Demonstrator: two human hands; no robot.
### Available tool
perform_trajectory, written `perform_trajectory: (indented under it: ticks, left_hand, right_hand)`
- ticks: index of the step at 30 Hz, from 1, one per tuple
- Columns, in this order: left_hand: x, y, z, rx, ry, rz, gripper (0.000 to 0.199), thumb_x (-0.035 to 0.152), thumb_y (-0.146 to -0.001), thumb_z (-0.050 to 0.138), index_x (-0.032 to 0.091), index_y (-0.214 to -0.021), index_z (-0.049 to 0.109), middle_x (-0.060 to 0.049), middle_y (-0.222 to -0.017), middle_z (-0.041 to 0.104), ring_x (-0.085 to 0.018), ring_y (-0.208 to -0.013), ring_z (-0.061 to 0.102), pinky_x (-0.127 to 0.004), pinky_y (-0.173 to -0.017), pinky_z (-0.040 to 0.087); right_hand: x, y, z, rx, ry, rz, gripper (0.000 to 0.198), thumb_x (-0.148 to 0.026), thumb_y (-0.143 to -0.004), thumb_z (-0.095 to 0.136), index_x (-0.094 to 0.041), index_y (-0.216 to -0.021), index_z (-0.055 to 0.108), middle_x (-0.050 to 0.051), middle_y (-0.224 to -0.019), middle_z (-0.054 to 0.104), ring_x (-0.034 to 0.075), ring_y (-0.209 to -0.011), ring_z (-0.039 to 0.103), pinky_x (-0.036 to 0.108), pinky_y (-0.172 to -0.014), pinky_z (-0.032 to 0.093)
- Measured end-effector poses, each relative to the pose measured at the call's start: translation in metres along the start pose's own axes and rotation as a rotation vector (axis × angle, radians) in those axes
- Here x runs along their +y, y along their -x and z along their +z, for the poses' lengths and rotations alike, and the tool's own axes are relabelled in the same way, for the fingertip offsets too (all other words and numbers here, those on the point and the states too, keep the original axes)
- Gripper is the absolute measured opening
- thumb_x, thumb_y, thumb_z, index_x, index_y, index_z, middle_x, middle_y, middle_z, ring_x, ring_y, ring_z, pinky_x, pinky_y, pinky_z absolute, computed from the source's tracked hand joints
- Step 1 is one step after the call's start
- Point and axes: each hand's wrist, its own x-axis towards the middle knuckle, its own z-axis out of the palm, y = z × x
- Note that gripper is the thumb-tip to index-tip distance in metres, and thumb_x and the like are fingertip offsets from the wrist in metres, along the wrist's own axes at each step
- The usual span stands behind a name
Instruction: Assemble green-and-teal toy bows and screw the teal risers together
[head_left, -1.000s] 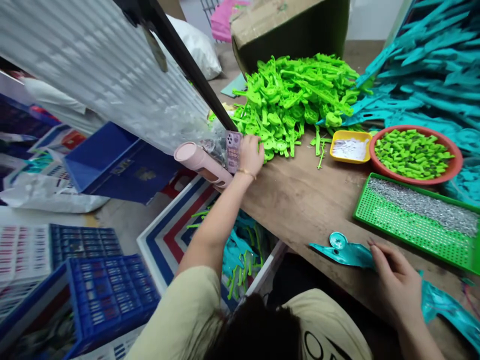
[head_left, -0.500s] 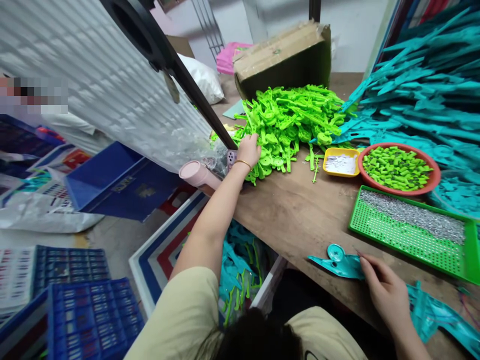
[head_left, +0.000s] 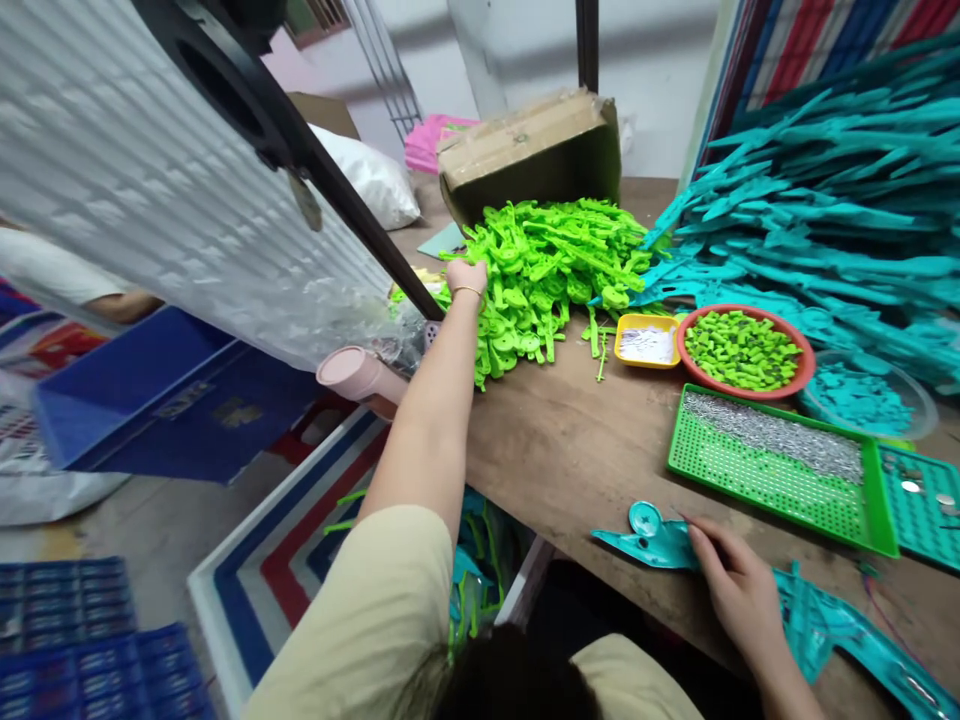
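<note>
My left hand (head_left: 466, 276), a thin bracelet at its wrist, reaches to the left edge of a heap of bright green plastic parts (head_left: 555, 270). Its fingers point away from me and are mostly hidden, so I cannot see whether they grip a part. Near the table's front edge, my right hand (head_left: 731, 565) has its thumb and fingers closed on the right end of a long teal plastic part (head_left: 652, 545). A round teal disc (head_left: 645, 518) sits at that part's upper edge. Another teal plastic part (head_left: 862, 620) lies beside my right wrist.
A green perforated tray (head_left: 757, 470) holds small metal pieces. Beyond it stand a yellow dish (head_left: 626, 357), a red bowl (head_left: 802, 375) of green pieces and a clear bowl (head_left: 926, 415). Teal parts (head_left: 825, 200) are piled right. A dark post (head_left: 375, 230) and pink cup (head_left: 352, 372) flank my left arm.
The view has shifted, so the table things sit further left and lower. My left hand has reached further along the green heap's left edge. My right hand keeps hold of the teal part.
</note>
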Motion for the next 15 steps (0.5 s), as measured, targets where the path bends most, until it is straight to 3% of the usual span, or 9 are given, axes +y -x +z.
perform_trajectory:
  ticks: [2,5,8,11,15]
  left_hand:
    - [0.009,0.005,0.001,0.057,0.037,0.062,0.031,0.036,-0.095,0.056,0.014,-0.116,0.059,-0.008,-0.120,0.061,-0.023,-0.108,0.060,-0.043,-0.091,0.053]
    - [0.013,0.035,0.006,0.099,0.083,0.236,0.019,0.029,-0.088,0.065,0.011,-0.094,0.061,-0.010,-0.115,0.060,-0.023,-0.117,0.055,-0.043,-0.102,0.044]
    - [0.008,0.077,0.014,0.036,0.096,0.468,0.009,0.019,-0.084,0.067,0.015,-0.085,0.058,-0.010,-0.117,0.059,-0.022,-0.119,0.053,-0.038,-0.106,0.040]
    - [-0.001,0.114,0.021,-0.041,0.031,0.735,0.005,0.015,-0.088,0.055,0.016,-0.092,0.058,-0.015,-0.130,0.055,-0.026,-0.127,0.049,-0.043,-0.109,0.037]
    - [-0.003,0.157,0.022,-0.111,-0.089,0.952,0.011,0.021,-0.091,0.050,0.018,-0.090,0.060,-0.014,-0.131,0.057,-0.030,-0.134,0.044,-0.054,-0.115,0.026]
  right_hand:
    - [0.001,0.001,0.001,0.012,0.001,-0.006,0.034,-0.051,-0.085,0.058,-0.022,-0.091,0.075,0.007,-0.094,0.076,0.025,-0.086,0.073,0.034,-0.076,0.060]
    - [0.004,0.003,0.001,0.011,0.014,-0.024,0.032,-0.049,-0.085,0.059,-0.022,-0.093,0.075,0.006,-0.096,0.076,0.025,-0.088,0.073,0.034,-0.076,0.060]
    - [0.006,0.003,0.001,0.000,0.025,-0.051,0.031,-0.048,-0.085,0.059,-0.022,-0.092,0.075,0.007,-0.095,0.076,0.024,-0.087,0.072,0.033,-0.076,0.060]
    - [0.007,0.002,0.001,-0.005,0.032,-0.066,0.031,-0.048,-0.085,0.059,-0.022,-0.091,0.074,0.007,-0.093,0.076,0.024,-0.085,0.072,0.033,-0.075,0.060]
    - [0.006,0.000,0.001,-0.010,0.014,-0.026,0.032,-0.050,-0.084,0.059,-0.022,-0.092,0.074,0.007,-0.095,0.076,0.025,-0.087,0.072,0.035,-0.078,0.059]
